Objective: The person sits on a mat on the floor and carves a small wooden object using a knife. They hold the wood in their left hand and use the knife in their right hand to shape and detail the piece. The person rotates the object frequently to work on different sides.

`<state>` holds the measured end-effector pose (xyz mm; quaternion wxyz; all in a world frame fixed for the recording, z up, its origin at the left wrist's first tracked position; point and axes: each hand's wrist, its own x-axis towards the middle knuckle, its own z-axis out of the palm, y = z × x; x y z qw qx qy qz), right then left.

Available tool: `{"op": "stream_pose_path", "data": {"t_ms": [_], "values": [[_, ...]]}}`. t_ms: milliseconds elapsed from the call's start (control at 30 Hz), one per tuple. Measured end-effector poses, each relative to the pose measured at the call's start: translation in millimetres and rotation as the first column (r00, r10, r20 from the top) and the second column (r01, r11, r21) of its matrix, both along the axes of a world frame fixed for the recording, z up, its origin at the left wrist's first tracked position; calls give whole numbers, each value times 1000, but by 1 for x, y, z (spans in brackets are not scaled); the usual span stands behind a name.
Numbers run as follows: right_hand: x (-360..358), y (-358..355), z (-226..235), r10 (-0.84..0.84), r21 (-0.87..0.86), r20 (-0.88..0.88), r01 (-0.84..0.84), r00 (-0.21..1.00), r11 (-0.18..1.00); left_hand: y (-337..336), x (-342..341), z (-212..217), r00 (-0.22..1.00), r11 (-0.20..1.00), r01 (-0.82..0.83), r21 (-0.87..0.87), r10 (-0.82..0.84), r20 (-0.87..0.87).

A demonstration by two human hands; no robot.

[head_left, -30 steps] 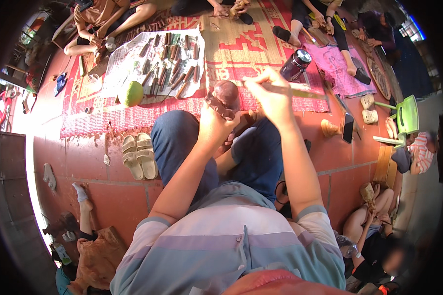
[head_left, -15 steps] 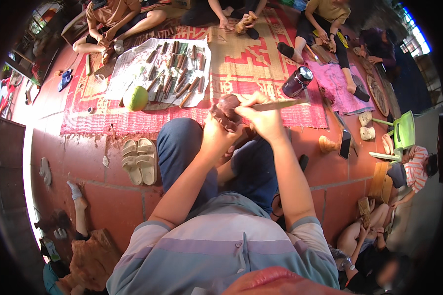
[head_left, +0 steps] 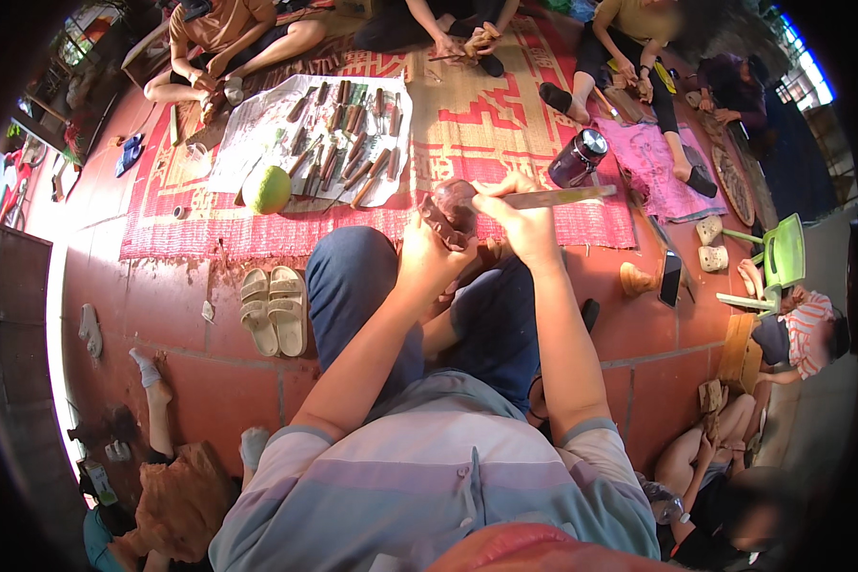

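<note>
Brown clay lump (head_left: 451,207), dark and rounded, cupped in left hand (head_left: 427,259), fingers wrapped round its underside, above the knees. Flat wooden tool (head_left: 560,197) in right hand (head_left: 522,221), fingers clamped on its near end; long axis close to level, free end pointing right toward the dark jar (head_left: 579,158), near end meeting the lump's right side. Both hands close together, nearly touching over the lump.

Beyond, on red woven mat (head_left: 505,124): white sheet (head_left: 257,129) spread with a row of wooden-handled tools (head_left: 348,143), most lying with long axes running away from the wearer. Green round fruit (head_left: 270,189) at the sheet's near edge. Pink cloth (head_left: 650,157) right of the jar.

On red tiled floor (head_left: 210,381): pale sandals (head_left: 273,310) side by side, left of the blue-clad knee. Dark phone (head_left: 670,278) on the tiles to the right, small clay piece (head_left: 636,279) just beside it. Green plastic chair (head_left: 782,257) further right.

Other people seated round the mat's far edge, hands busy with small pieces.
</note>
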<state>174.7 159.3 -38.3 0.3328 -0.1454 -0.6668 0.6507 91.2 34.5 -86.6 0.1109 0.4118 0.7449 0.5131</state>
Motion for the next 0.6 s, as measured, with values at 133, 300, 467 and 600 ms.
{"op": "stream_pose_path", "data": {"t_ms": [133, 300, 467, 600], "values": [[3, -5, 4, -81, 241, -44, 89, 996, 966, 0, 1, -7, 980, 988, -109, 109, 126, -154], [-9, -5, 0, 62, 310, -1, -58, 998, 949, 1, -1, 1, 999, 997, 16, 81, -20, 47], [-8, -8, 26, -5, 281, 29, -3, 1000, 960, 4, 0, 6, 999, 993, 14, 117, -18, 30], [-13, -3, 30, 62, 376, 168, -122, 984, 919, 0, 2, 7, 999, 995, 30, 92, -33, 31]]}}
